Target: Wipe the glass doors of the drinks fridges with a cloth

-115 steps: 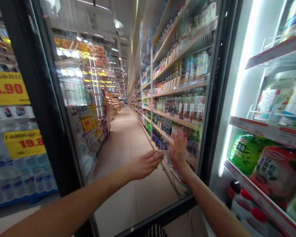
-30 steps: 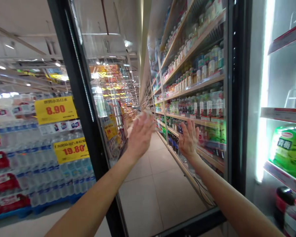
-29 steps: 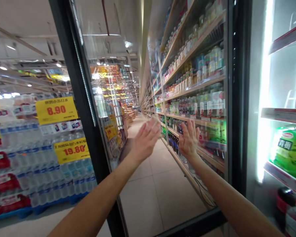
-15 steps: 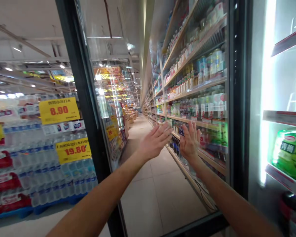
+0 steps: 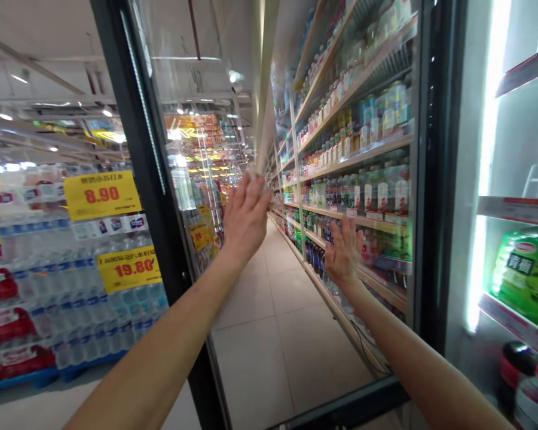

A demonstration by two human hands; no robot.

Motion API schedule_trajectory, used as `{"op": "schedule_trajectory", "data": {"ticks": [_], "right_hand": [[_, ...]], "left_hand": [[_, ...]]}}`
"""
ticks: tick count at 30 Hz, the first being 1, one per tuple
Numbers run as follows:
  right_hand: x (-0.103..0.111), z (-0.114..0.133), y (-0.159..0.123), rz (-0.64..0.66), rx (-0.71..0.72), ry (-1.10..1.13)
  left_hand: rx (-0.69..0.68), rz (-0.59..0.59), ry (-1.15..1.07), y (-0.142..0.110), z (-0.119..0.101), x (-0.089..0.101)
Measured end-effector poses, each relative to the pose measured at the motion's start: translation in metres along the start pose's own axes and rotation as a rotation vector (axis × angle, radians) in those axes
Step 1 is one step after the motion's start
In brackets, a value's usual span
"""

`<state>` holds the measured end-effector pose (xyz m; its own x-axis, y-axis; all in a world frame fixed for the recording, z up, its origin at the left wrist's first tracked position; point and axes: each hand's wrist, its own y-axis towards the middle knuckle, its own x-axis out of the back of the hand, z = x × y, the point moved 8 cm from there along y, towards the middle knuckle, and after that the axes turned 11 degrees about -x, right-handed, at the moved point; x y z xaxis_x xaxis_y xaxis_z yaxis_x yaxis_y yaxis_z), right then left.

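A framed glass door (image 5: 269, 352) of a drinks cooler stands open in front of me. My left hand (image 5: 245, 221) lies against its pane with a pale crumpled cloth (image 5: 265, 190) under the fingers, mostly hidden by the hand. The cloth's edge shows beyond the fingertips. Lower and to the right, my right hand (image 5: 343, 251) is open at the same pane, palm toward it and fingers apart, holding nothing. Whether its palm touches the glass I cannot tell. Shelves of bottles show through or in the pane behind both hands.
The door's dark frame (image 5: 146, 149) runs along the left. Stacked packs of bottled water (image 5: 76, 286) with yellow price signs (image 5: 102, 194) stand beyond it. At right is the lit cooler interior, with a green package (image 5: 526, 275) on a shelf and dark-capped jars below.
My left hand has moved up and left across the glass with the cloth, its fingers now pointing upward. My right hand has stayed nearly in place. The view has shifted slightly.
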<state>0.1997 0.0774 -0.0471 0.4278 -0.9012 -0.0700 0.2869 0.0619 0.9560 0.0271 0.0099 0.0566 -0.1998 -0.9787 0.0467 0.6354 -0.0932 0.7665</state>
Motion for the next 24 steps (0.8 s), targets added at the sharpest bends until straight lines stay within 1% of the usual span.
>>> {"op": "schedule_trajectory", "data": {"ticks": [1, 2, 3, 5, 6, 7, 8, 11, 12, 13, 14, 16, 17, 18, 19, 22, 23, 24], "right_hand": [[0.000, 0.000, 0.000, 0.002, 0.000, -0.003], [0.000, 0.000, 0.000, 0.005, 0.001, -0.007], [0.000, 0.001, 0.000, 0.007, 0.001, -0.012], [0.000, 0.001, 0.000, 0.006, 0.004, -0.016], [0.000, 0.001, 0.000, 0.003, 0.007, -0.016], [0.000, 0.002, 0.000, -0.002, 0.008, -0.014], [0.001, 0.002, 0.000, -0.005, 0.009, -0.012], [0.000, 0.001, 0.000, -0.014, 0.007, -0.008], [0.000, 0.001, -0.001, -0.013, 0.006, -0.007], [0.000, 0.001, -0.001, -0.014, 0.005, -0.006], [0.000, 0.001, -0.001, -0.015, 0.006, -0.004], [0.000, 0.002, -0.001, -0.015, 0.007, -0.003], [0.000, 0.002, -0.001, -0.015, 0.006, -0.002], [0.001, 0.002, -0.001, -0.015, 0.006, -0.003], [0.001, 0.002, -0.001, -0.013, 0.003, -0.004], [0.000, 0.001, -0.001, 0.002, -0.004, -0.009], [-0.001, 0.001, -0.001, 0.002, -0.002, -0.010], [0.000, 0.001, -0.001, -0.001, 0.000, -0.009]], "left_hand": [[0.037, -0.017, 0.010, -0.002, 0.003, 0.002], [0.006, -0.004, -0.003, -0.004, -0.003, 0.001], [-0.094, 0.033, -0.034, -0.006, -0.017, -0.002], [-0.372, 0.137, -0.108, -0.015, -0.051, -0.011], [-0.469, 0.177, -0.125, -0.020, -0.061, -0.013], [-0.495, 0.192, -0.120, -0.022, -0.062, -0.014], [-0.440, 0.176, -0.098, -0.020, -0.054, -0.012], [-0.045, 0.027, 0.000, -0.012, -0.005, 0.002], [0.020, -0.002, 0.013, -0.012, 0.001, 0.005], [-0.001, 0.005, 0.004, -0.013, -0.003, 0.004], [-0.098, 0.047, -0.024, -0.014, -0.015, 0.000], [-0.358, 0.162, -0.087, -0.023, -0.048, -0.009], [-0.427, 0.197, -0.105, -0.028, -0.055, -0.009], [-0.421, 0.194, -0.105, -0.032, -0.053, -0.006], [-0.338, 0.153, -0.087, -0.034, -0.040, 0.001], [0.105, -0.060, 0.030, -0.046, 0.026, 0.033], [0.216, -0.119, 0.065, -0.054, 0.040, 0.041], [0.278, -0.158, 0.088, -0.060, 0.046, 0.047]]}}
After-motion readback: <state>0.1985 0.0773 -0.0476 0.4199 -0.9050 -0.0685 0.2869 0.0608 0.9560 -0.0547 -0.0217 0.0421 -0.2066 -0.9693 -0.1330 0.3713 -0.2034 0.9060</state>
